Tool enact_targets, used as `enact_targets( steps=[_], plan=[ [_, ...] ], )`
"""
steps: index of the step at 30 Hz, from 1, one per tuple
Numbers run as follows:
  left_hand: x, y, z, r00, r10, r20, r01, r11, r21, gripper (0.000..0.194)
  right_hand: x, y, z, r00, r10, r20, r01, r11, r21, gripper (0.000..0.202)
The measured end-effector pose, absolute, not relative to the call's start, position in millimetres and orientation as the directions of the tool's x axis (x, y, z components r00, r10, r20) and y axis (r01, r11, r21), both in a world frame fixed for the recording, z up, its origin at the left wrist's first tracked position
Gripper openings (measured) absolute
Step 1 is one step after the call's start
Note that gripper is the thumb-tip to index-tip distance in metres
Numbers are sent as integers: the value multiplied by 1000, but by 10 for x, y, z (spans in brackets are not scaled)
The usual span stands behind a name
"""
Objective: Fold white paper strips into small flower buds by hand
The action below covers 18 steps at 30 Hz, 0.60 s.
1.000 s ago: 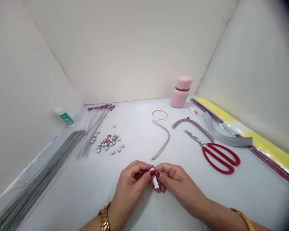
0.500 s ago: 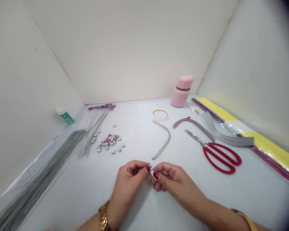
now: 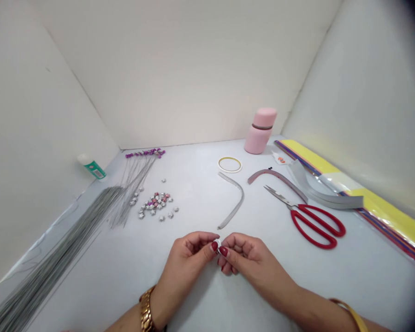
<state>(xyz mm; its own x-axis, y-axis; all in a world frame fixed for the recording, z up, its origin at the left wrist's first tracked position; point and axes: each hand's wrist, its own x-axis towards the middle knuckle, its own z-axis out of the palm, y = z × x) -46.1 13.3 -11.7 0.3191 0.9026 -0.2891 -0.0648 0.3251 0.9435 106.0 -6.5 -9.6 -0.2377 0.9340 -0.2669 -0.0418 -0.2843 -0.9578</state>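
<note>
Between my fingertips is a small folded white paper strip [image 3: 219, 242], mostly covered by my thumbs. My left hand [image 3: 196, 252] pinches it from the left, and my right hand [image 3: 244, 254] pinches it from the right, with the thumbnails almost meeting. Just beyond my hands lies a curved silver-grey paper strip [image 3: 241, 196]. To the left sits a heap of small folded paper stars [image 3: 155, 204] in silver, pink and purple, with a few loose ones around it.
Red-handled scissors [image 3: 313, 221], a mauve strip bundle [image 3: 280, 176], wide grey strips [image 3: 332, 201] and yellow packs [image 3: 394, 212] lie right. A tape roll [image 3: 230, 170] and pink flask [image 3: 261, 131] stand behind. Left are grey wires [image 3: 65, 249], purple-tipped stems [image 3: 145, 153] and a glue stick [image 3: 92, 167].
The white strip's loose end, which stuck out between my thumbs, is now folded in. My hands have drawn slightly closer together, and less of the paper shows.
</note>
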Motion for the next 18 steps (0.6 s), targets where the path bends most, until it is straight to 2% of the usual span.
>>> enact_targets(
  steps=[7, 15, 18],
  plan=[
    [-454, 119, -123, 237, 923, -305, -22, 319, 948, 18, 1069, -62, -114, -252, 924, -289, -20, -303, -953, 16],
    [-466, 86, -179, 192, 964, -181, 39, 177, 983, 16, 1068, -56, -117, -247, 916, -316, -82, -345, -935, 17],
    [-466, 82, -176, 216, 958, -191, 49, 185, 982, 13, 1067, -57, -86, -279, 913, -296, -118, -338, -934, 15]
  ],
)
